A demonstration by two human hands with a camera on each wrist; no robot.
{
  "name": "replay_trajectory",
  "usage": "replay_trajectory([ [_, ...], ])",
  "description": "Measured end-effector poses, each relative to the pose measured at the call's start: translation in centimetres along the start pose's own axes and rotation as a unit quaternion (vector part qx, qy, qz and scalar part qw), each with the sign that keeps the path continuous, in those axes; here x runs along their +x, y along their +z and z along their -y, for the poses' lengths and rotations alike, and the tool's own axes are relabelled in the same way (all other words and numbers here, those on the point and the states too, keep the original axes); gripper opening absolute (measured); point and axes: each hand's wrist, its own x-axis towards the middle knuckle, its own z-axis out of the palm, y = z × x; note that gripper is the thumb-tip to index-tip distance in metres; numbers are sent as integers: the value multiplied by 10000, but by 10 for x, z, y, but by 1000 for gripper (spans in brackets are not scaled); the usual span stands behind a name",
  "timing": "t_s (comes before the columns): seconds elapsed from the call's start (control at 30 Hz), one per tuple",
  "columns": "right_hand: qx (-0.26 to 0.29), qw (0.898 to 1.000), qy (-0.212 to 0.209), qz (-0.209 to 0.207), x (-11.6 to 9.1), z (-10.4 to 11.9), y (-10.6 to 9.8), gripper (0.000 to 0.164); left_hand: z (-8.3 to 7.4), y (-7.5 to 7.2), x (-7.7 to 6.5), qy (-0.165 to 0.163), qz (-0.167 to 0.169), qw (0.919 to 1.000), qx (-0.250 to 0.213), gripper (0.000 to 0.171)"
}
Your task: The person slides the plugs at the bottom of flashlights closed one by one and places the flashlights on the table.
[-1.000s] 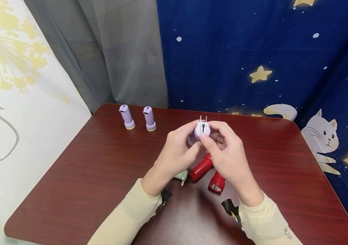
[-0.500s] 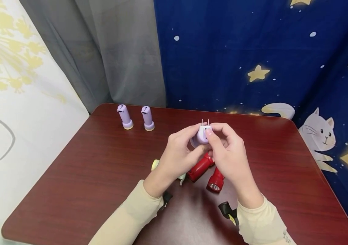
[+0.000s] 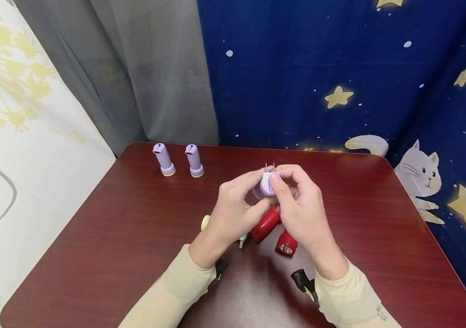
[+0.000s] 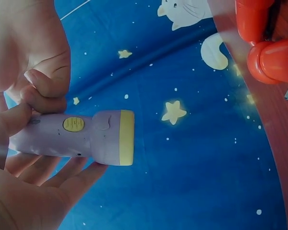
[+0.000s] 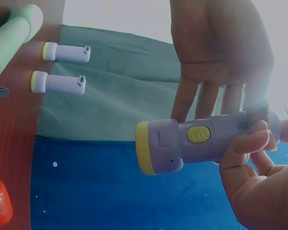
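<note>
Two lilac flashlights (image 3: 163, 160) stand near the tabletop's (image 3: 118, 237) far-left corner; above it, between near and far edges, our left hand (image 3: 234, 205) and right hand (image 3: 304, 209), fingers curled, grip a pronged lilac flashlight (image 4: 103, 136).

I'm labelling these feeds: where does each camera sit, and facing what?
Head: on the head, facing forward and down at the table; left hand, right hand and sleeves show.
Left wrist: on that wrist, facing the held flashlight, curtain behind; both hands show.
Right wrist: on that wrist, facing the flashlight; both hands show.
Both wrist views share the yellow button.
</note>
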Motion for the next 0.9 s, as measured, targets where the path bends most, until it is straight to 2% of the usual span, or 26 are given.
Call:
replay_trajectory([
  [0.37, 194, 9995, 16, -244, -3, 2, 5, 16, 2, -1, 0, 294, -44, 9995, -128, 48],
  [0.9, 388, 9965, -596, -446, -7, 1, 10, 13, -1, -2, 0, 687, -287, 9971, -171, 45],
])
